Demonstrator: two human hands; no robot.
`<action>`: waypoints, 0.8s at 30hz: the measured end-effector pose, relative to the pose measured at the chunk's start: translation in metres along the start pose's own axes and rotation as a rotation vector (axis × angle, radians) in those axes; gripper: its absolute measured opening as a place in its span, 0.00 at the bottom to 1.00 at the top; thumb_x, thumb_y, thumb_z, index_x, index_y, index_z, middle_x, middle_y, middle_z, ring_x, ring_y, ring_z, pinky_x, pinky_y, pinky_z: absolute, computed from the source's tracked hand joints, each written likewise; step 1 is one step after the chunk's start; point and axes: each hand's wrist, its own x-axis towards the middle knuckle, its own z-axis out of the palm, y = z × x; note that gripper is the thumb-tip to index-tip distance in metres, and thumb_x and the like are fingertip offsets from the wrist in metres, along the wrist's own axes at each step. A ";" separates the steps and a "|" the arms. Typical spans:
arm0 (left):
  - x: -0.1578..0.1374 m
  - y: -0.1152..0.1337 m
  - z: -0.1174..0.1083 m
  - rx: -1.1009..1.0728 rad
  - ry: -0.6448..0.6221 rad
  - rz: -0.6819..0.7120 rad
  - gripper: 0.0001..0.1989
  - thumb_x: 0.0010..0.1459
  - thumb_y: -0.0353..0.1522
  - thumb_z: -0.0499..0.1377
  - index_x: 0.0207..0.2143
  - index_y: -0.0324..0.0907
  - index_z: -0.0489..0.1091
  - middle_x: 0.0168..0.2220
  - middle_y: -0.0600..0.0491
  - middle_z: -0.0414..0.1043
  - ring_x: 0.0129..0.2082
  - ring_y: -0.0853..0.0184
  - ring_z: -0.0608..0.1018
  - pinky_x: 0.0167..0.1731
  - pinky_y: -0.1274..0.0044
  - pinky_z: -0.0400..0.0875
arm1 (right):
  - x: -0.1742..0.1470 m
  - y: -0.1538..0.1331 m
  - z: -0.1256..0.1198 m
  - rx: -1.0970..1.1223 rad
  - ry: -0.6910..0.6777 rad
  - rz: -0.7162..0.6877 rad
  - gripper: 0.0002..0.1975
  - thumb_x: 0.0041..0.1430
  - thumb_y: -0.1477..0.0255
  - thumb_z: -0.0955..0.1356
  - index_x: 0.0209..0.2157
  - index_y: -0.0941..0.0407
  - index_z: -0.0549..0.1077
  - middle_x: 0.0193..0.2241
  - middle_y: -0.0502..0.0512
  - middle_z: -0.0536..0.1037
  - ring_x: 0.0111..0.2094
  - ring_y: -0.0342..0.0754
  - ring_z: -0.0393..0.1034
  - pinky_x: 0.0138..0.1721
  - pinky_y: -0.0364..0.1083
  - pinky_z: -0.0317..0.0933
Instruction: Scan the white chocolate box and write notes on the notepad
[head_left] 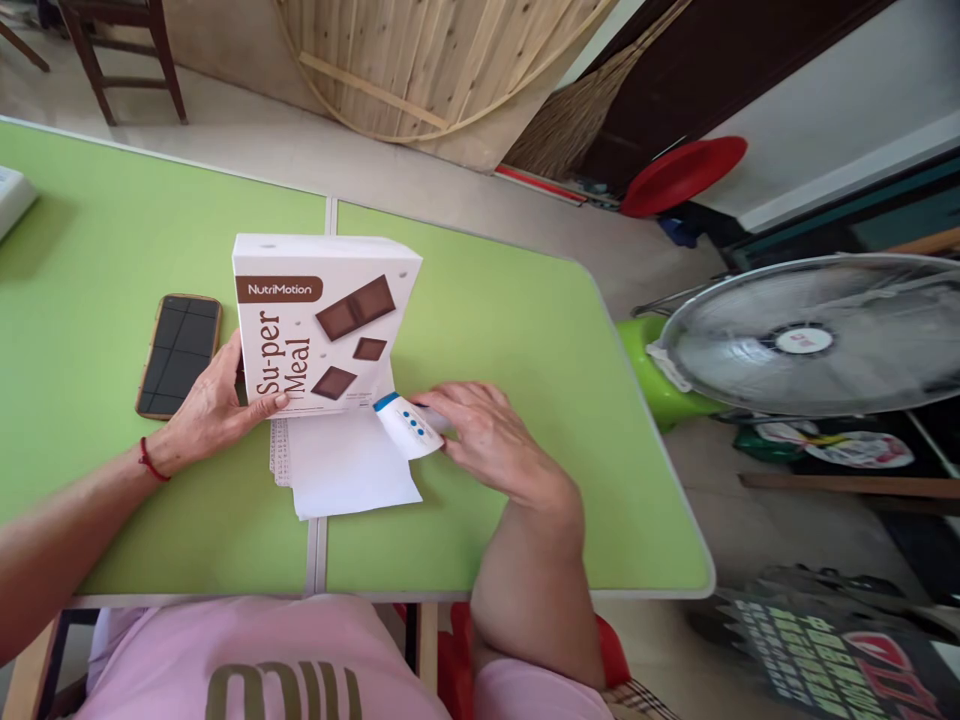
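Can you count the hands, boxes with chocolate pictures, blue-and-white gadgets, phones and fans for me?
Hands: 2, left hand and right hand
Chocolate-picture box: 1
Blue-and-white gadget: 1
Phone: 1
Fan: 1
Total: 6

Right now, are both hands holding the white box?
No, the left hand holds the box; the right hand holds a white device.

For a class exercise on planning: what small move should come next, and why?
Probably ease the device closer to the box with the right grip, since the device's blue end sits beside the box's lower corner, and the left grip holds the box.
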 end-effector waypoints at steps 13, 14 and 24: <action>-0.001 0.001 0.000 0.017 -0.006 -0.038 0.32 0.61 0.50 0.60 0.59 0.42 0.60 0.57 0.43 0.68 0.55 0.52 0.73 0.55 0.60 0.71 | 0.003 -0.006 0.005 -0.183 0.100 0.112 0.26 0.53 0.85 0.61 0.53 0.59 0.73 0.47 0.67 0.76 0.51 0.63 0.67 0.53 0.64 0.57; -0.001 0.002 0.000 0.005 -0.005 -0.049 0.32 0.61 0.50 0.60 0.59 0.42 0.61 0.56 0.43 0.69 0.55 0.52 0.73 0.54 0.60 0.71 | 0.001 -0.012 0.001 -0.160 0.132 0.093 0.23 0.56 0.84 0.61 0.51 0.59 0.74 0.47 0.67 0.77 0.49 0.62 0.68 0.52 0.63 0.59; -0.002 -0.001 0.003 -0.040 0.072 -0.109 0.36 0.53 0.56 0.64 0.56 0.44 0.63 0.53 0.44 0.72 0.51 0.51 0.76 0.50 0.58 0.75 | 0.006 -0.082 0.011 0.260 -0.088 -0.373 0.12 0.68 0.75 0.62 0.46 0.57 0.76 0.39 0.59 0.78 0.37 0.51 0.74 0.38 0.50 0.71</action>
